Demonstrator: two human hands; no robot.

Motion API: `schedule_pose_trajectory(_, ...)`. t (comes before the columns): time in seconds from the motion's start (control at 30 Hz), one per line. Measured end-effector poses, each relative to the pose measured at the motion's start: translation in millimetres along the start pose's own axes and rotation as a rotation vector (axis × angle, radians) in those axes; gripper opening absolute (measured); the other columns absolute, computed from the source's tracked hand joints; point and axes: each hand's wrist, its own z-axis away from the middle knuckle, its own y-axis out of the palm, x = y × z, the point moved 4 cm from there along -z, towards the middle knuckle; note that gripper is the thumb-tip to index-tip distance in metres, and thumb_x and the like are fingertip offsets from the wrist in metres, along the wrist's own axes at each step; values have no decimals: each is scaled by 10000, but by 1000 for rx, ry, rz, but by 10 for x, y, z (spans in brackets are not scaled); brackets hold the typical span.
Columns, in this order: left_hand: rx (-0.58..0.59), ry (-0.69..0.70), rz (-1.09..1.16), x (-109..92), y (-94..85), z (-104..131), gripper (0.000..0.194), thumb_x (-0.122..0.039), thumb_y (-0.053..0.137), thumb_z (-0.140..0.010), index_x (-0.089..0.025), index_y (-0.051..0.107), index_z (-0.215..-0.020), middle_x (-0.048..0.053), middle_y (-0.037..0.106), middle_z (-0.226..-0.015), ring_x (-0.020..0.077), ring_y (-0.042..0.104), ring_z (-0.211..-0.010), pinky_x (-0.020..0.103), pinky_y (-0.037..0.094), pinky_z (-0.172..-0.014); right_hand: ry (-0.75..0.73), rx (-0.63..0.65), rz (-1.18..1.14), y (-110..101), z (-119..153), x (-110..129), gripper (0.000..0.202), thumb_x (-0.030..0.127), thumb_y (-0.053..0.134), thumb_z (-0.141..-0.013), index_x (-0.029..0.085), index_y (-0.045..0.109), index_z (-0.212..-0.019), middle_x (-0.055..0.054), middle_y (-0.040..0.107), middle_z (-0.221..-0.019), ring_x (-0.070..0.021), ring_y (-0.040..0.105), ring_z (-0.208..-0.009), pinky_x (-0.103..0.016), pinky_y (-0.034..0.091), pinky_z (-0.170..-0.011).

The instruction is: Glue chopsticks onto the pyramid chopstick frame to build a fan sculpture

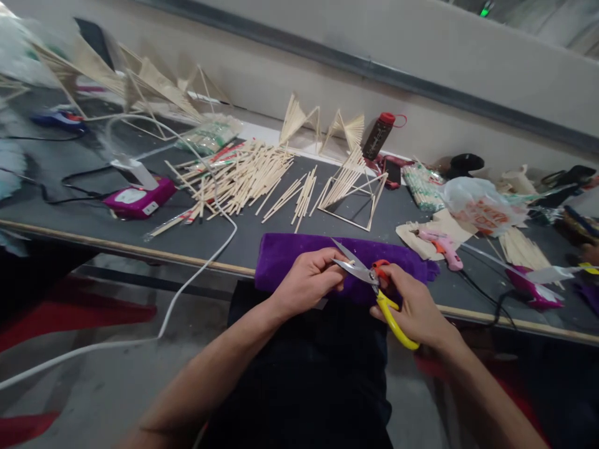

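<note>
Over a folded purple cloth at the table's front edge, my right hand is closed on scissors with one yellow and one red handle. Their blades are apart and point left, towards my left hand. That hand is closed in a pinch beside the blade tips; a small pale piece shows at its fingertips, too small to make out. Beyond the cloth, a frame of thin wooden sticks stands on the grey table, with loose sticks to its left.
A large stick pile lies left of centre, near a purple device with a white cable. Stick models and a dark bottle stand along the wall. To the right are a pink glue gun and a plastic bag.
</note>
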Motion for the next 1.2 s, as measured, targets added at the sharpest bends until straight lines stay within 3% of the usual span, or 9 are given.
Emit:
schedule_pose_trajectory(0.17, 34, -37, 13, 154, 65, -108, 87, -175, 540, -785, -165, 621, -754, -43, 549, -542, 53, 376, -436, 194, 281, -454, 15, 32, -43, 81, 3, -117, 386, 366, 662, -752, 216, 463, -1047, -19, 532, -881, -172, 506, -747, -309, 413, -684)
schedule_pose_trajectory(0.33, 35, -43, 62, 184, 113, -152, 80, -182, 554, -783, -166, 602, -720, -41, 542, -550, 50, 378, -443, 190, 286, -454, 31, 64, -84, 49, 32, -138, 407, 360, 668, -749, 215, 464, -1071, -19, 545, -894, -167, 505, -746, -305, 416, -685)
schedule_pose_trajectory(0.53, 11, -39, 105, 148, 139, -171, 82, -211, 569, -783, -169, 639, -776, -46, 526, -529, 55, 382, -438, 192, 283, -449, 99, 102, -107, 26, 22, -109, 341, 386, 649, -778, 218, 471, -1015, 10, 539, -779, -153, 487, -656, -276, 390, -601)
schedule_pose_trajectory(0.67, -9, -8, 85, 120, 112, -195, 90, -218, 567, -786, -166, 632, -751, -38, 524, -535, 58, 391, -444, 195, 281, -444, 91, 69, -76, 28, -30, -95, 254, 295, 582, -812, 214, 466, -1023, 16, 530, -732, -146, 469, -606, -270, 365, -569)
schedule_pose_trajectory(1.0, 1, 74, 21, -13, 51, -163, 150, -163, 539, -762, -161, 587, -620, -27, 534, -584, 52, 403, -458, 195, 300, -448, -11, 1, -52, -54, -131, -36, 257, 141, 523, -710, 220, 441, -940, 21, 509, -704, -142, 461, -581, -264, 336, -547)
schedule_pose_trajectory(1.2, -46, 86, 93, -103, 58, -52, 32, -186, 613, -742, -168, 590, -755, -46, 550, -581, 54, 422, -422, 191, 316, -425, -29, -52, -59, -82, -106, 44, 231, 156, 524, -736, 216, 452, -947, 22, 499, -695, -145, 450, -578, -274, 338, -553)
